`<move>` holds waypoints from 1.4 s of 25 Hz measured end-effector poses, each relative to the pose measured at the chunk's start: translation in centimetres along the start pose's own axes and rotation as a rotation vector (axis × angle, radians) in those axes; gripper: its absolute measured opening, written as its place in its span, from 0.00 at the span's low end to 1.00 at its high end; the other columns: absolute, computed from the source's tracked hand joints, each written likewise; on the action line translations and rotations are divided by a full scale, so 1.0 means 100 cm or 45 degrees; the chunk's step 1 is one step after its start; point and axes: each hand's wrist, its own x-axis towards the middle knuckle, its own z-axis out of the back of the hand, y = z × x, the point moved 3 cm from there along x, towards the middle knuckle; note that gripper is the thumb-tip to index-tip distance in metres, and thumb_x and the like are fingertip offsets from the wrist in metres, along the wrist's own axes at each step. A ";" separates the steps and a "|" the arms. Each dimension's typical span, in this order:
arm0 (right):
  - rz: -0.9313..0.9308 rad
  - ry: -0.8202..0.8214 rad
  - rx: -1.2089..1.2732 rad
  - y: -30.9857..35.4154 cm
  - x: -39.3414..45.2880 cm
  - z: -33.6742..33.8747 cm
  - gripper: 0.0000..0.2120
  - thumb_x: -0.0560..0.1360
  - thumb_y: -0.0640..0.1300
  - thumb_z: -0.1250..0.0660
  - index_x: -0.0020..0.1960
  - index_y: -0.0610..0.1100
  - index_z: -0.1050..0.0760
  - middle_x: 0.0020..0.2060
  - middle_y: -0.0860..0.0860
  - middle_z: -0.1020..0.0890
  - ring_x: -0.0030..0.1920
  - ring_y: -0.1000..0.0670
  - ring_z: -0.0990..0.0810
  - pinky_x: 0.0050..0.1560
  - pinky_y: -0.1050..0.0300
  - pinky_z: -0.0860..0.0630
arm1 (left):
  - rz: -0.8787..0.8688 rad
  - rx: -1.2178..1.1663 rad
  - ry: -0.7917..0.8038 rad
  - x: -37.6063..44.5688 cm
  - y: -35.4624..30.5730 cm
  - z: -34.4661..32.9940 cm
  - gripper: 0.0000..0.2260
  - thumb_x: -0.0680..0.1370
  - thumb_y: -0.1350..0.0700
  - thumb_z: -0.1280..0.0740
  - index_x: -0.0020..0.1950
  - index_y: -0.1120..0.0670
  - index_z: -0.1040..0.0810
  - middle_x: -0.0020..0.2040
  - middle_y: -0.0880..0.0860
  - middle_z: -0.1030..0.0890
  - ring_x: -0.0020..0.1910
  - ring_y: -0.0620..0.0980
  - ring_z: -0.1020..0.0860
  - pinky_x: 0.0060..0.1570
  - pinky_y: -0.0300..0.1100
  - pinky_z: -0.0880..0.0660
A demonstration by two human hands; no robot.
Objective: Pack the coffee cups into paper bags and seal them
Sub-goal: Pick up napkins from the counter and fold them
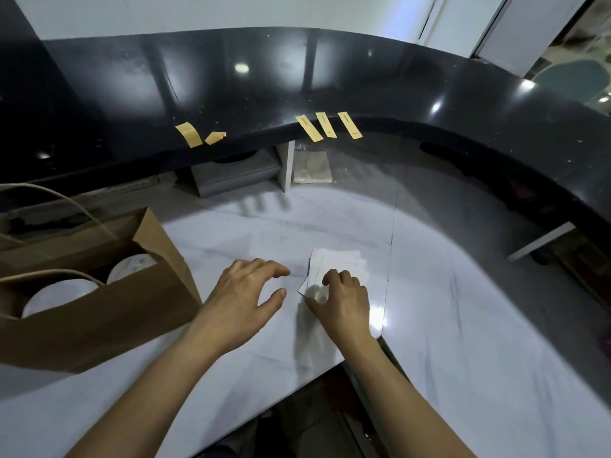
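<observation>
An open brown paper bag with string handles stands at the left on the white counter. Two white-lidded coffee cups sit inside it. A small stack of white paper slips lies on the counter just right of centre. My right hand has its curled fingers on the stack's near corner, thumb at the edge of one slip. My left hand hovers beside the stack, fingers loosely spread and holding nothing. Several yellow tape strips hang from the black ledge's edge.
A raised glossy black ledge curves around the back and right of the counter. Two more tape pieces stick to its edge at the left. A grey box and a clear packet sit beneath the ledge.
</observation>
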 end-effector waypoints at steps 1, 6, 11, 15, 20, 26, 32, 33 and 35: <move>0.004 0.015 -0.029 0.000 0.000 -0.003 0.17 0.75 0.56 0.29 0.57 0.46 0.25 0.51 0.50 0.22 0.51 0.45 0.24 0.51 0.52 0.31 | 0.006 0.000 0.001 0.000 0.001 0.000 0.13 0.81 0.48 0.36 0.66 0.43 0.25 0.60 0.39 0.23 0.63 0.43 0.32 0.65 0.43 0.34; 0.008 0.033 -0.106 -0.004 0.000 -0.008 0.09 0.81 0.48 0.39 0.53 0.45 0.22 0.49 0.50 0.20 0.49 0.45 0.24 0.50 0.53 0.33 | 0.024 -0.003 -0.004 0.001 0.006 -0.001 0.13 0.81 0.48 0.36 0.66 0.43 0.25 0.60 0.39 0.23 0.62 0.43 0.32 0.64 0.43 0.34; -0.015 -0.015 -0.050 -0.006 0.002 0.000 0.10 0.82 0.43 0.42 0.48 0.42 0.23 0.40 0.47 0.20 0.41 0.43 0.26 0.43 0.52 0.40 | 0.031 -0.012 -0.001 0.000 0.007 -0.003 0.13 0.82 0.48 0.36 0.66 0.43 0.25 0.60 0.39 0.23 0.62 0.43 0.32 0.63 0.41 0.35; 0.047 -0.044 -0.021 -0.005 0.001 0.002 0.16 0.75 0.30 0.39 0.60 0.41 0.24 0.34 0.46 0.22 0.35 0.42 0.29 0.42 0.51 0.37 | 0.034 -0.013 0.003 0.001 0.008 -0.004 0.13 0.82 0.48 0.36 0.67 0.43 0.25 0.60 0.39 0.23 0.62 0.44 0.31 0.64 0.41 0.34; 0.162 0.095 -0.079 -0.003 -0.003 -0.009 0.15 0.78 0.38 0.37 0.64 0.43 0.27 0.41 0.48 0.20 0.42 0.42 0.24 0.48 0.50 0.30 | 0.047 -0.011 0.010 -0.004 0.009 -0.004 0.13 0.82 0.48 0.37 0.67 0.44 0.25 0.61 0.39 0.23 0.63 0.45 0.31 0.64 0.42 0.34; 0.233 -0.004 -0.059 0.003 -0.009 -0.008 0.09 0.77 0.46 0.29 0.46 0.40 0.22 0.40 0.45 0.20 0.41 0.40 0.23 0.44 0.49 0.30 | 0.059 -0.008 -0.001 -0.008 0.010 -0.002 0.13 0.82 0.48 0.36 0.67 0.44 0.25 0.61 0.39 0.23 0.63 0.45 0.31 0.63 0.41 0.35; 0.196 0.049 -0.124 -0.002 -0.005 0.000 0.15 0.83 0.47 0.40 0.44 0.44 0.18 0.41 0.49 0.19 0.41 0.43 0.24 0.43 0.52 0.35 | 0.077 -0.005 -0.011 -0.012 0.012 0.000 0.13 0.82 0.48 0.37 0.67 0.43 0.25 0.62 0.39 0.24 0.63 0.44 0.32 0.63 0.41 0.34; 0.210 0.061 -0.139 -0.002 -0.005 0.001 0.16 0.83 0.46 0.40 0.43 0.44 0.18 0.40 0.49 0.20 0.40 0.43 0.25 0.42 0.52 0.37 | 0.079 -0.007 -0.006 -0.012 0.011 -0.001 0.13 0.82 0.48 0.37 0.67 0.43 0.25 0.62 0.39 0.24 0.64 0.44 0.32 0.63 0.41 0.35; 0.241 0.098 -0.164 0.000 -0.005 0.002 0.16 0.83 0.45 0.42 0.43 0.44 0.19 0.40 0.48 0.21 0.38 0.44 0.29 0.41 0.53 0.41 | 0.076 -0.008 0.005 -0.012 0.009 -0.002 0.14 0.82 0.48 0.37 0.67 0.44 0.25 0.62 0.40 0.24 0.64 0.44 0.32 0.63 0.41 0.35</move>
